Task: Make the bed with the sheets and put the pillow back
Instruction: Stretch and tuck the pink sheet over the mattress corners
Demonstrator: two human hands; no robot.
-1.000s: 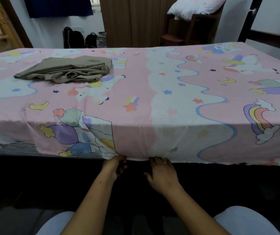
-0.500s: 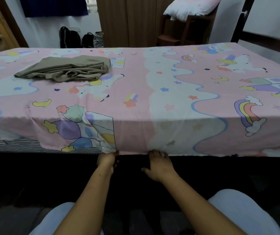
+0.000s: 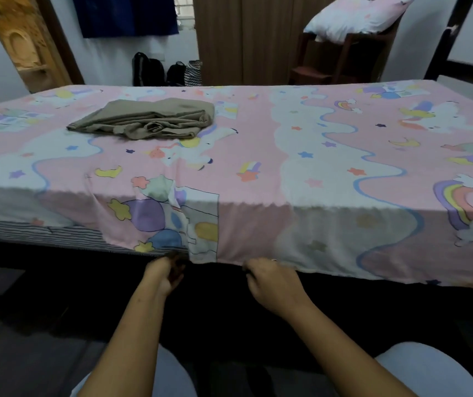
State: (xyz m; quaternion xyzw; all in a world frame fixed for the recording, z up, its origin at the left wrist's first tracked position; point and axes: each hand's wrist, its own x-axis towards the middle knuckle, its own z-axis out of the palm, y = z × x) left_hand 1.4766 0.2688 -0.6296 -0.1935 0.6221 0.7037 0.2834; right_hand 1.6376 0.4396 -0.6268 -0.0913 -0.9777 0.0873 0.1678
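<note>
The hanging hem of the pink cartoon-printed cotton bed sheet (image 3: 258,224) is seen released by the left hand (image 3: 163,275), which has been drawn slightly back with fingers curled. The right hand (image 3: 272,282), flat a second ago, is now bunched at the hem's edge.

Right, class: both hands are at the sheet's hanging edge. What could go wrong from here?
1. The sheet already bunches near the left hand, baring the striped mattress; pulling unevenly could uncover more.
2. The folded brown cloth lies on the sheet, so tugging may drag it.
3. The pillow sits on a chair and could be forgotten.
</note>
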